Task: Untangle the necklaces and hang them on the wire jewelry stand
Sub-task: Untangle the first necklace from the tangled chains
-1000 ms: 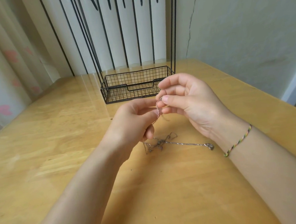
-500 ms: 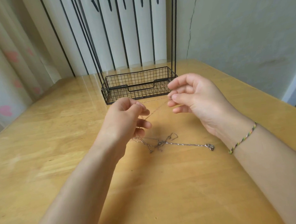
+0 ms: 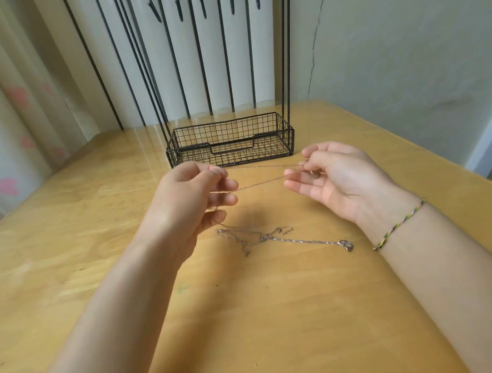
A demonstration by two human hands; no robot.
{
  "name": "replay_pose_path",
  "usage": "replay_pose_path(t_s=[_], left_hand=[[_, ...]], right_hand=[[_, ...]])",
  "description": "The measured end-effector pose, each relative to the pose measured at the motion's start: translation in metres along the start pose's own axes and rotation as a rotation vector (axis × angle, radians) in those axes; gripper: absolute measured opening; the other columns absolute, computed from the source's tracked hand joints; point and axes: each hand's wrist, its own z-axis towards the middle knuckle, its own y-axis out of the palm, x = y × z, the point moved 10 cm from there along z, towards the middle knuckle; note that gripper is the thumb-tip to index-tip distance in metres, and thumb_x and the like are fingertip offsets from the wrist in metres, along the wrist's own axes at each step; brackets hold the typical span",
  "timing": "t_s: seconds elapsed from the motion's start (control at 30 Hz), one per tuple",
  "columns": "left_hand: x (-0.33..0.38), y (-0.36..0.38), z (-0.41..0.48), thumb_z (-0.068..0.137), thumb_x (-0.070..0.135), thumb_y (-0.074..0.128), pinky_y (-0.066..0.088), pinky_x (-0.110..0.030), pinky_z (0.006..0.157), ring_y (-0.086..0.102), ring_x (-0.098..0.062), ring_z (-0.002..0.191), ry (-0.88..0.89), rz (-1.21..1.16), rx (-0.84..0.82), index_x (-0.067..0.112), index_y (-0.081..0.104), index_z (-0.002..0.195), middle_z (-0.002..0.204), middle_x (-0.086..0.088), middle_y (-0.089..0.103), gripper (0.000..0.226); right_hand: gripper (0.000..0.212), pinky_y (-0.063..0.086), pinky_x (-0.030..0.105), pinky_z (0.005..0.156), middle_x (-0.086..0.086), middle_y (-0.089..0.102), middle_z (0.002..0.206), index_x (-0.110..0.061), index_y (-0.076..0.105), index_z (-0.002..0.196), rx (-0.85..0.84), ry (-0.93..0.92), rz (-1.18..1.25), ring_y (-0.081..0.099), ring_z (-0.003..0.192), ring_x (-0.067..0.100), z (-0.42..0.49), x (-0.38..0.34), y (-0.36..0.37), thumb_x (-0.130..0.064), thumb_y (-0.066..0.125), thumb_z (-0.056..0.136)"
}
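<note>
A thin necklace chain (image 3: 264, 174) is stretched in the air between the two hands, low over the bench (image 3: 274, 313). It runs as two nearly level strands: one goes straight across, and the other sags slightly toward 8 o'clock.

The left hand (image 3: 194, 194) is at the chain's 9 o'clock end. It pinches the upper strand between thumb and forefinger, and its other fingers are curled in, with the lower strand passing among them. The right hand (image 3: 338, 175) is at the 3 o'clock end. It pinches the chain between thumb and forefinger, and a small round metal piece shows at that grip. Its remaining fingers are held out loosely, palm turned up.

A second silver necklace (image 3: 281, 238) lies on the bench at 6 o'clock from the stretched chain, bunched into a small knot at its middle. One straight run leads off toward 4 o'clock and ends in a clasp or charm (image 3: 346, 245). A faint strand drops from the left hand toward this heap, but I cannot tell whether the two are joined.

The black wire jewelry stand (image 3: 231, 141) is at 12 o'clock, just beyond the hands. Its mesh tray sits on the bench, its uprights rise from the tray, and its hooks (image 3: 178, 10) are along the top with nothing hanging on them.

A braided bracelet (image 3: 398, 225) circles the right wrist. A curtain (image 3: 12, 98) hangs at 10 o'clock, and a pale wall (image 3: 403, 49) stands at 2 o'clock.
</note>
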Motion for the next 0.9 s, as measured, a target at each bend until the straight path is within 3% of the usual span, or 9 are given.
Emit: replay_pose_path(t_s=[0.3, 0.53, 0.63, 0.9], left_hand=[[0.010, -0.020, 0.004, 0.095, 0.007, 0.049, 0.041, -0.018, 0.049, 0.052, -0.004, 0.047, 0.057, -0.018, 0.076, 0.010, 0.060, 0.082, 0.062, 0.000, 0.056, 0.017], [0.013, -0.028, 0.005, 0.097, 0.009, 0.050, 0.045, -0.018, 0.050, 0.052, -0.005, 0.049, 0.071, -0.106, 0.118, 0.010, 0.059, 0.084, 0.063, 0.001, 0.055, 0.016], [0.013, -0.021, 0.005, 0.097, 0.007, 0.048, 0.044, -0.017, 0.046, 0.056, -0.008, 0.053, 0.054, -0.222, 0.053, 0.009, 0.058, 0.088, 0.063, -0.001, 0.059, 0.013], [0.019, -0.023, 0.003, 0.098, 0.008, 0.046, 0.046, -0.017, 0.042, 0.066, -0.009, 0.057, 0.071, -0.335, 0.047, 0.011, 0.054, 0.088, 0.069, -0.005, 0.068, 0.014]], right_hand=[[0.027, 0.058, 0.033, 0.059, 0.009, 0.053, 0.079, -0.010, 0.051, 0.080, 0.036, 0.030, -0.273, 0.063, 0.063, 0.020, 0.011, 0.010, -0.015, 0.013, 0.040, 0.089], [0.026, 0.046, 0.028, 0.059, 0.003, 0.059, 0.081, -0.019, 0.057, 0.074, -0.007, -0.110, -0.866, 0.056, 0.076, 0.020, 0.016, 0.011, -0.013, 0.006, 0.057, 0.082], [0.027, 0.044, 0.028, 0.060, -0.002, 0.057, 0.076, -0.021, 0.058, 0.071, 0.029, -0.190, -1.062, 0.056, 0.070, 0.022, 0.018, 0.008, -0.015, 0.004, 0.057, 0.081], [0.031, 0.053, 0.034, 0.068, 0.007, 0.067, 0.085, -0.022, 0.060, 0.068, 0.097, -0.224, -1.190, 0.066, 0.077, 0.030, 0.022, 0.002, -0.024, 0.007, 0.054, 0.079]])
